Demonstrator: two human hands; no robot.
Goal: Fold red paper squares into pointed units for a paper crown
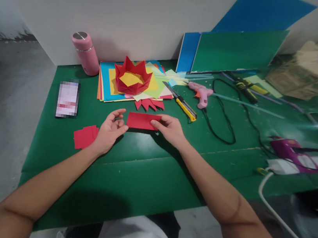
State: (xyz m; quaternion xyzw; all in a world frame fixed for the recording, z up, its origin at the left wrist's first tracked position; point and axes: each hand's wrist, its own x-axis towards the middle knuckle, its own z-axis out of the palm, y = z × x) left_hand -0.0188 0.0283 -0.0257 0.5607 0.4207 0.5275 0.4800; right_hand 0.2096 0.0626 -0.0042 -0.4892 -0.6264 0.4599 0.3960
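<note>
A folded strip of red paper (141, 121) is held level above the green table. My right hand (172, 129) pinches its right end, thumb on top and fingers behind. At the other end is my left hand (112, 130), its fingers loosely curled and apart, the thumb tip by the paper's lower left corner. Small red paper squares (84, 137) lie beside my left wrist. Beyond my hands, pointed red paper pieces (149, 104) rest in front of a red folded-paper ring (131, 88), which stands on a stack of coloured paper (104, 87).
Behind stand a pink bottle (86, 54) and blue and green boards (236, 53). A yellow utility knife (185, 109) and a pink glue gun (201, 94) with its cord lie right of the paper stack. A blurred-out phone-shaped object (67, 99) lies left, a purple power strip (286, 152) right.
</note>
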